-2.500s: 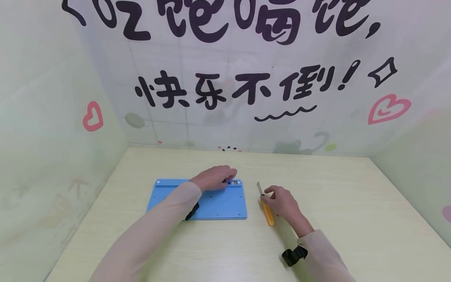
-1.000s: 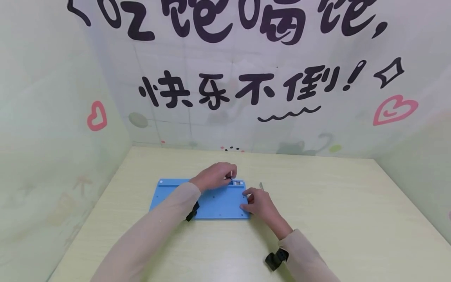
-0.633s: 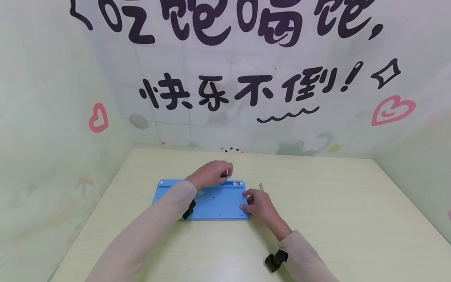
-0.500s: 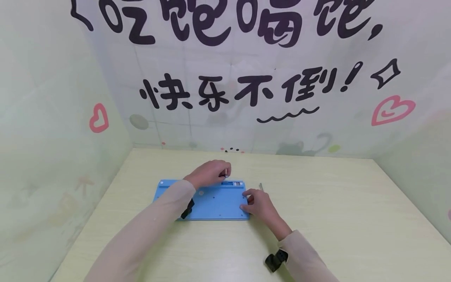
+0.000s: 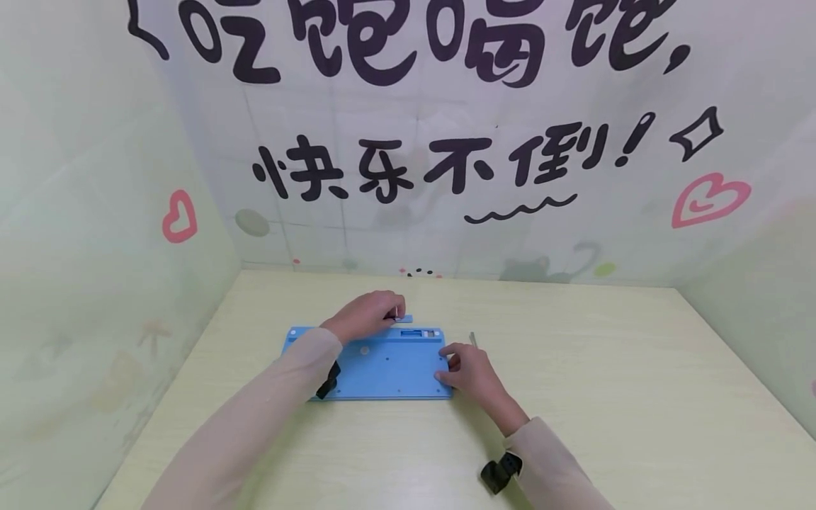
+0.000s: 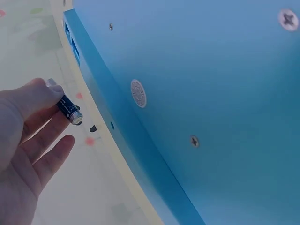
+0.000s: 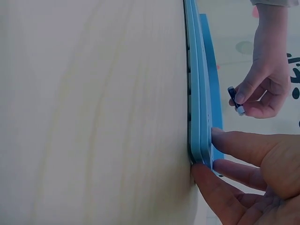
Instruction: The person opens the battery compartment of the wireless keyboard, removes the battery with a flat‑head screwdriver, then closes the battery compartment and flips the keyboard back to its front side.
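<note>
You have one battery point(image 6: 70, 110), one keyboard point(image 5: 395, 372), one small blue strip point(image 5: 406, 319) and one metal shaft point(image 5: 472, 338) before you. The battery is dark blue with a silver end; your left hand point(image 5: 365, 315) pinches it past the keyboard's far edge. The keyboard, light blue, lies screw side up, a slot point(image 5: 411, 333) at its far right. Your right hand point(image 5: 473, 370) grips its right edge.
</note>
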Motion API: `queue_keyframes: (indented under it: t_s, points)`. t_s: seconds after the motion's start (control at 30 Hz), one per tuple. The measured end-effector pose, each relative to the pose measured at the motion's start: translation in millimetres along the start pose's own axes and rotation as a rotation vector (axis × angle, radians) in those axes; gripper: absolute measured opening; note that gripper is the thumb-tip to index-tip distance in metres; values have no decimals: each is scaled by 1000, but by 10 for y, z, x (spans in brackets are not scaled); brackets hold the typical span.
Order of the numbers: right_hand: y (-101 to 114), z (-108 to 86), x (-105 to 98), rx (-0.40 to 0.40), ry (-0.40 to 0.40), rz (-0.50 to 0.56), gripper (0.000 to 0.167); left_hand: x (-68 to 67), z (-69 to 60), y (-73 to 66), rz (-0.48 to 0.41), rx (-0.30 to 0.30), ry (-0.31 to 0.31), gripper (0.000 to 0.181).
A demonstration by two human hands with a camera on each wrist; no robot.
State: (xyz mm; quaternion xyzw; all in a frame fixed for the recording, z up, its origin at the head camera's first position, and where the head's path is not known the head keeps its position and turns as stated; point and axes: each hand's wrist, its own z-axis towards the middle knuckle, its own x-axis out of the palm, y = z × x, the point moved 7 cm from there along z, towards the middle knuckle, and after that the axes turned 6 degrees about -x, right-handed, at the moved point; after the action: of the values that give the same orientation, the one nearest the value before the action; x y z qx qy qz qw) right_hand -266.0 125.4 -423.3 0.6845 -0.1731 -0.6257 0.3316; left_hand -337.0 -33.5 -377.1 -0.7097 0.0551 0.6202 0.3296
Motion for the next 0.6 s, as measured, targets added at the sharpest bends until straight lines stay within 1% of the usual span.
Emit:
queue_keyframes:
  t_s: [0.17,0.37,0.6]
  points:
    - [-5,-1,1,4,-6,-3,37,-19,-34,49,1,-24,12,10]
    - [-10,0,9,0,-9,4,37,-15,-76,156,3,-77,28,11]
    - [-5,-4,10,-7,-15,0,37,-16,-96,266,-7,-101,17,12]
